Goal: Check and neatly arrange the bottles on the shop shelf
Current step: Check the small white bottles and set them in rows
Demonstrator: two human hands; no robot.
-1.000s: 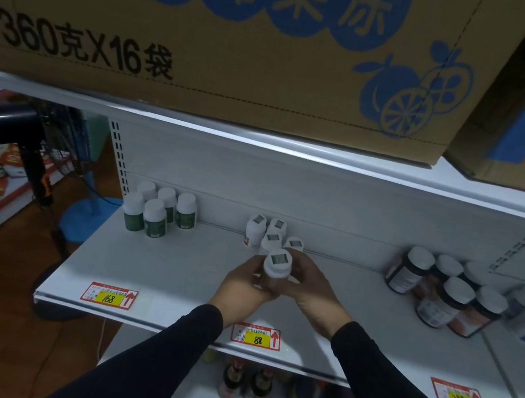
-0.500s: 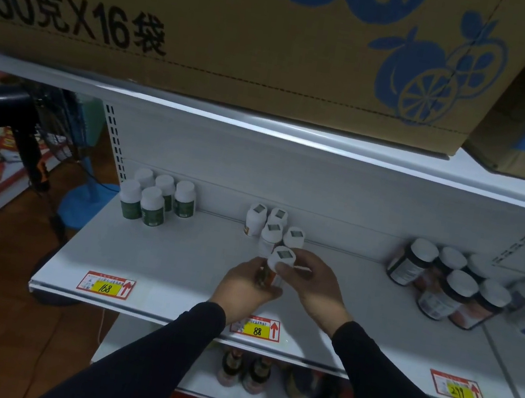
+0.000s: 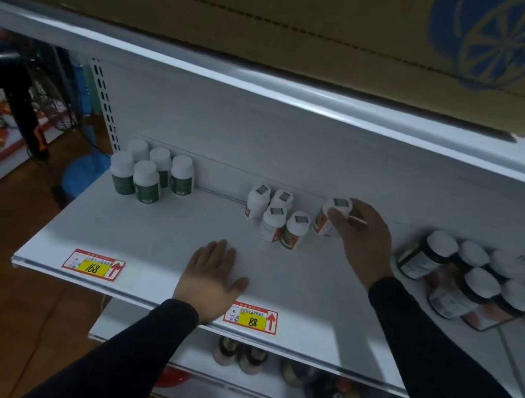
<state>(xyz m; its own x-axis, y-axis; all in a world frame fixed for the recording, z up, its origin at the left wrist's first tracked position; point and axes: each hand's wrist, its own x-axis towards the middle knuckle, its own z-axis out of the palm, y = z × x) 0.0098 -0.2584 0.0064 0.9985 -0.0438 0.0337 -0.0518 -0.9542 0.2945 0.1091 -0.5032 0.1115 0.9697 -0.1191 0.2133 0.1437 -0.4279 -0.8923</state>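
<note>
Here, right hand [image 3: 363, 240] pinching white bottle [image 3: 329, 218]; left hand [image 3: 211, 280] flat on shelf [image 3: 151, 232].

Left hand [image 3: 211, 277], lower centre of the frame: palm down, fingers straight and close together, thumb splayed to the right, holding nothing. Its forearm in a black long sleeve [image 3: 123, 359] runs in from the bottom left. Right hand [image 3: 360, 236], right of centre and higher: fingers curled, thumb and fingertips gripping an object by its top. Its black-sleeved forearm [image 3: 453, 376] extends from the bottom right corner, more outstretched than the left.
</note>
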